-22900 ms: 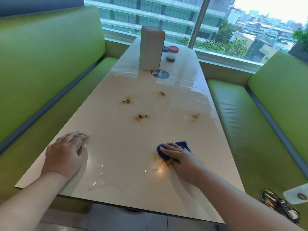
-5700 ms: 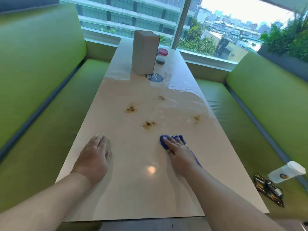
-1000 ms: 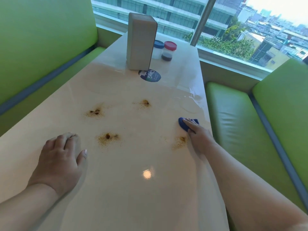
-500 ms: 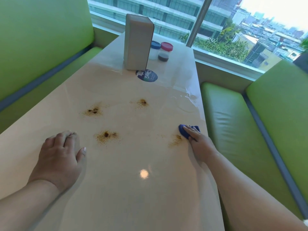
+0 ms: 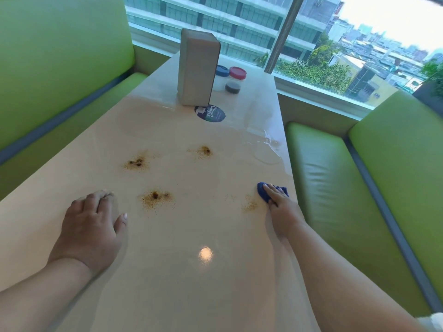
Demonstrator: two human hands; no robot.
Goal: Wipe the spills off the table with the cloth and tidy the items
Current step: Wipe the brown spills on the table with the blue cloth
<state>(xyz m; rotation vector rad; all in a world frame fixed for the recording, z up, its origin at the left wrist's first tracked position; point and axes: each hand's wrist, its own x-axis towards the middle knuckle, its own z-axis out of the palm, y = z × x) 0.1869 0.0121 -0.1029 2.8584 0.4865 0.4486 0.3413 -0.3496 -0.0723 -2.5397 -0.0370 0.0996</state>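
head view: the blue cloth (image 5: 262, 191) lies bunched at right of centre in the frame, near the right edge of the table (image 5: 191, 283), with a smeared brown spill (image 5: 249, 207) just to its left. the right hand (image 5: 281, 207) presses on it with fingers laid fairly flat over the top; whether the thumb pinches underneath is hidden. the left hand (image 5: 90, 224), lower left, rests palm down on the bare top, fingers relaxed, holding nothing. three more brown spills sit mid-frame: one (image 5: 155, 196) just beyond the left hand, one (image 5: 136, 162) further up and left, one (image 5: 205, 150) above centre. the cloth looks soft, light and limp, so it probably folds and slides under any push; it likely works best pinned under a flat palm over its middle. the glossy top looks slippery and wet in patches. at top centre stand a tall grey box (image 5: 197, 68) and two small lidded jars (image 5: 230, 79), likely light and easy to tip.
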